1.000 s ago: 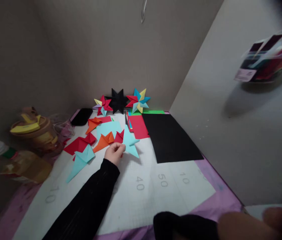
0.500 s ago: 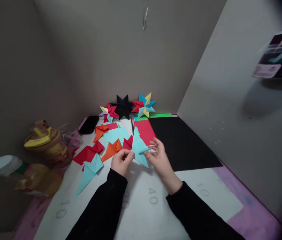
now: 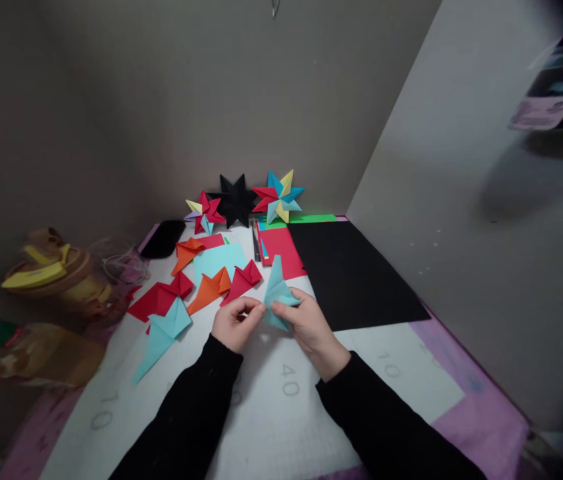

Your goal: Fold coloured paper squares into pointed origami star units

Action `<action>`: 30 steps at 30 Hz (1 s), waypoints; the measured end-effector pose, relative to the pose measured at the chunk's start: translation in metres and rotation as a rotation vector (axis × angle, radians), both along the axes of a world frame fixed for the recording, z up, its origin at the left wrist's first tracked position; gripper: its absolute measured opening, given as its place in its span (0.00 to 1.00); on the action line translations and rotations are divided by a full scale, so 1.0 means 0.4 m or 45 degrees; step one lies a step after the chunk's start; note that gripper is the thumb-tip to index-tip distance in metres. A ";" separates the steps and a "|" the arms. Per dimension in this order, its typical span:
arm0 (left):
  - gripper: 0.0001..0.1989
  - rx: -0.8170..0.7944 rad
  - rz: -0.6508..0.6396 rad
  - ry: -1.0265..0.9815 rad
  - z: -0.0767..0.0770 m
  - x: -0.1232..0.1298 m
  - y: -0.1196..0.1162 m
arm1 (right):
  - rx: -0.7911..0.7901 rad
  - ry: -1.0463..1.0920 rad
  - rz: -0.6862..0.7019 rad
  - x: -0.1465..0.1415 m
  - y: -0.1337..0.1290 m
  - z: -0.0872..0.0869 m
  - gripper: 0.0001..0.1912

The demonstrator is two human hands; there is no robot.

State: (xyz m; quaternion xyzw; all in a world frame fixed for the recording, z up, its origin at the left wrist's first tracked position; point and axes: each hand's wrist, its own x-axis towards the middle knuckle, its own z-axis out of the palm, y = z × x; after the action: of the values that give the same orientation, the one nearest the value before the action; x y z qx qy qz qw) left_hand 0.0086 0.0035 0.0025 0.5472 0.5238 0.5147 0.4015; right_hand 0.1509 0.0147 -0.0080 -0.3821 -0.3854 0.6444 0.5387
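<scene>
A light blue folded paper (image 3: 277, 287) is held between my two hands above the white mat. My left hand (image 3: 238, 323) pinches its left edge between thumb and forefinger. On the other side, my right hand (image 3: 310, 327) grips it, thumb on the front face and fingers behind. Left of my hands lie more folded pieces: a red one (image 3: 242, 280), an orange one (image 3: 209, 291), a larger red one (image 3: 157, 301), a light blue one (image 3: 162, 333) and, farther back, another orange one (image 3: 188, 254).
Paper stars, one black (image 3: 237, 200) and one multicoloured (image 3: 279, 196), lean on the back wall. A black sheet (image 3: 356, 273) lies at the right, a phone (image 3: 163, 239) at the back left. A lidded brown container (image 3: 61, 273) and a bottle (image 3: 51, 353) stand left.
My right thumb has moved left onto the light blue paper, and my right fingers have closed around its edge. The camera view has shifted slightly.
</scene>
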 end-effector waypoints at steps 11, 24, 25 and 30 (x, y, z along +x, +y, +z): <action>0.13 -0.154 -0.123 -0.095 -0.001 -0.016 0.008 | 0.048 -0.066 0.080 -0.002 -0.008 0.009 0.14; 0.15 0.070 0.071 0.217 -0.032 0.007 0.005 | 0.018 -0.096 -0.144 -0.033 -0.027 0.019 0.31; 0.15 0.088 0.072 0.265 -0.032 0.006 0.005 | 0.009 -0.098 -0.144 -0.032 -0.026 0.019 0.31; 0.13 0.241 0.067 0.448 -0.031 -0.009 0.011 | -0.024 0.036 -0.202 -0.023 -0.012 0.011 0.31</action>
State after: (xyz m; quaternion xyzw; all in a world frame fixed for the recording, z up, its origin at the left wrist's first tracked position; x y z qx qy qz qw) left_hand 0.0051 0.0077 -0.0100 0.6500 0.5495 0.4684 0.2370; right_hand 0.1417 0.0098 -0.0038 -0.4072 -0.3401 0.6088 0.5898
